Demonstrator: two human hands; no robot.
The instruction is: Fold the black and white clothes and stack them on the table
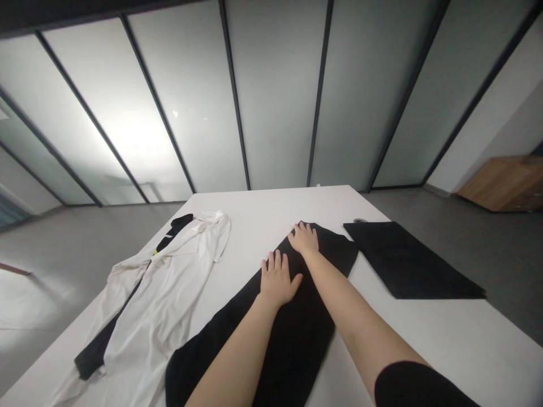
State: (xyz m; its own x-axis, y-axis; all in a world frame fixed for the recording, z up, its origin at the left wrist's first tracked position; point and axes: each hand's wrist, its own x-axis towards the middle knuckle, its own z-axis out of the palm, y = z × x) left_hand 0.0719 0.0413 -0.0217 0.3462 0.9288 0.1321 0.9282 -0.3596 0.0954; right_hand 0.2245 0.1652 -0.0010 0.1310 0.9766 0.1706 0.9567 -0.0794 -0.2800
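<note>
A long black garment [305, 316], which looks like a pair of trousers laid lengthwise, stretches from the near edge of my view toward the table's far side. My left hand [278, 280] lies flat on it near its left edge, with fingers apart and thumb stuck out to the right. Farther up, my right hand [304, 238] rests palm down near the garment's far end, fingers spread. Neither hand grips the cloth. The garment's near end runs out of view, partly behind my left forearm.
The white table [263, 217] carries a crumpled white shirt [169, 282] on the left, with black cloth [97, 353] showing beneath it. On the right lies a neat black folded rectangle [407, 260], with a small round object [360, 220] behind it. Frosted glass panels [275, 102] stand beyond.
</note>
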